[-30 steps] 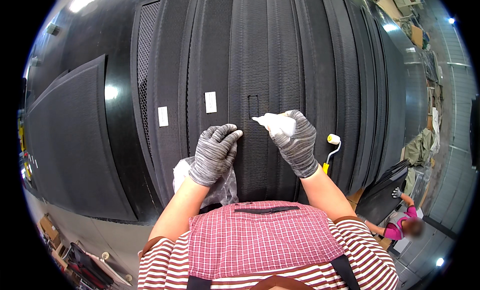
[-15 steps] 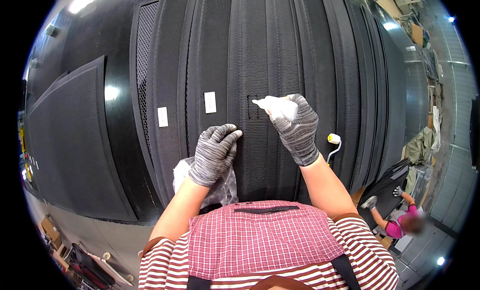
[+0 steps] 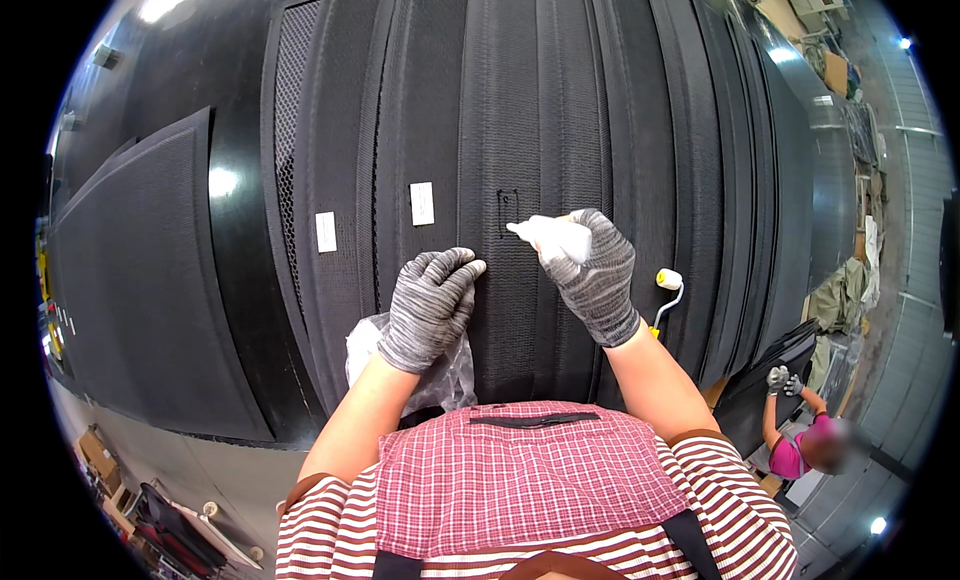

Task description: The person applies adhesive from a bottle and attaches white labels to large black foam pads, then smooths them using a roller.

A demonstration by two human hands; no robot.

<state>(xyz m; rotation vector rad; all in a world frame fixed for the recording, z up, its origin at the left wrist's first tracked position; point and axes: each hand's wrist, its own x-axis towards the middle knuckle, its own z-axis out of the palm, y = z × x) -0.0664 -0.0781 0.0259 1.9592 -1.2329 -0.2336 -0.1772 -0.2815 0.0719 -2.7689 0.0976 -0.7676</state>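
Where right fingers [image 3: 600, 232] curl, the bottle [image 3: 564, 240] protrudes (leftward).

White squeeze bottle [image 3: 566, 240] with tapered nozzle, gripped in the right hand [image 3: 602, 280], lying over sideways, tip pointing left. Tip sits within the lower part of a thin dark rectangular outline [image 3: 501, 212] on a black ribbed panel [image 3: 505, 325], small dark mark inside; tip contact cannot be judged from here. Crumpled clear plastic bag [image 3: 450, 380] lies beneath the left wrist.
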